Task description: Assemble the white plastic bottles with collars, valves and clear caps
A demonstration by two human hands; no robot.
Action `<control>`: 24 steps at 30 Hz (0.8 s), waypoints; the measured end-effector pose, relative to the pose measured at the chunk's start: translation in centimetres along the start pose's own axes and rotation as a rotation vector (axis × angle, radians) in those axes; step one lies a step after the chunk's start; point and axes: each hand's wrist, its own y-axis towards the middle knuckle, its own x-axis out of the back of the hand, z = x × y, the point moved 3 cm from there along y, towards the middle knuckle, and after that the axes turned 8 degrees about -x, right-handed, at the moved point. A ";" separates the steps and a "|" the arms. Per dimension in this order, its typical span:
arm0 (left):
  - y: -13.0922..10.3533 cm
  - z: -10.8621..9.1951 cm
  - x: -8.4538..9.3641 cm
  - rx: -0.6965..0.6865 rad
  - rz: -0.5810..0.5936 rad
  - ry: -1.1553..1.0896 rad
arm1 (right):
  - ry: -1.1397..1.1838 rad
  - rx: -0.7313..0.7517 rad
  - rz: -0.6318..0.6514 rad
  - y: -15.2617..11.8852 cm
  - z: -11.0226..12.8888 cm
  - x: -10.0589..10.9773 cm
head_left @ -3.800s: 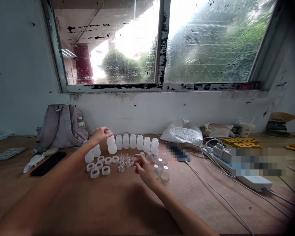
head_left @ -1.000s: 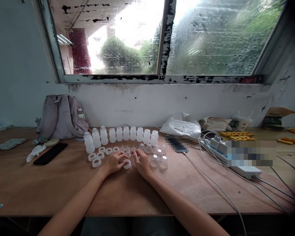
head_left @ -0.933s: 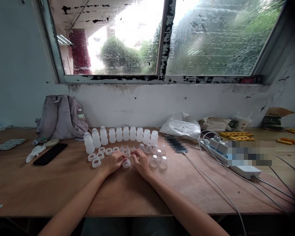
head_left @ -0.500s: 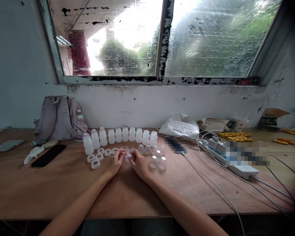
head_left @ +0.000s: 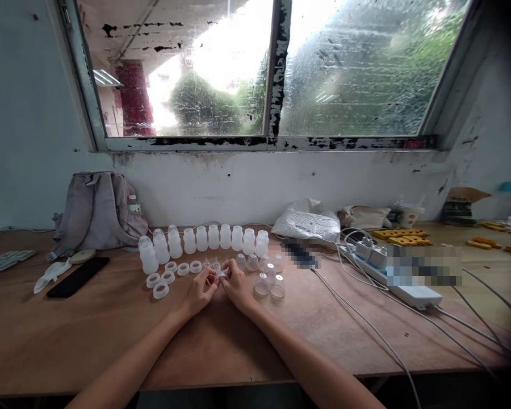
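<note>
My left hand (head_left: 203, 287) and my right hand (head_left: 235, 284) meet over the table, fingers closed around a small translucent bottle collar ring (head_left: 221, 274). Fingers hide much of it, and I cannot tell whether a teat sits inside. Just behind the hands stand a few clear bottle teats (head_left: 216, 263). Left of my left hand lie several loose collar rings (head_left: 160, 290). To the right of my right hand are several clear dome caps (head_left: 262, 286). A curved row of frosted baby bottles (head_left: 201, 239) stands behind; the leftmost ones wear clear caps.
The brown wooden table (head_left: 213, 352) carries a grey backpack (head_left: 97, 210) and a black phone (head_left: 78, 277) at left. At right lie a white power strip (head_left: 417, 295) with trailing cables, a silver padded bag (head_left: 310, 224) and yellow blocks (head_left: 402, 236).
The fingers of both hands have shifted around the collar ring, and the right hand now covers more of it. The camera view has turned slightly, so the scene sits a little further left.
</note>
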 end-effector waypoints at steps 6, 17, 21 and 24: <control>-0.1 -0.5 0.3 -0.066 0.014 0.063 | -0.037 -0.018 0.025 0.2 -0.1 0.2; 0.0 -1.3 1.1 -0.137 0.117 0.209 | -0.090 0.069 0.071 0.3 -0.9 -0.2; 2.4 1.3 2.9 0.093 0.070 0.436 | -0.052 0.158 0.084 0.1 -0.5 0.1; 4.9 4.7 4.7 0.357 0.057 0.634 | -0.053 0.151 0.106 -0.1 -0.4 0.2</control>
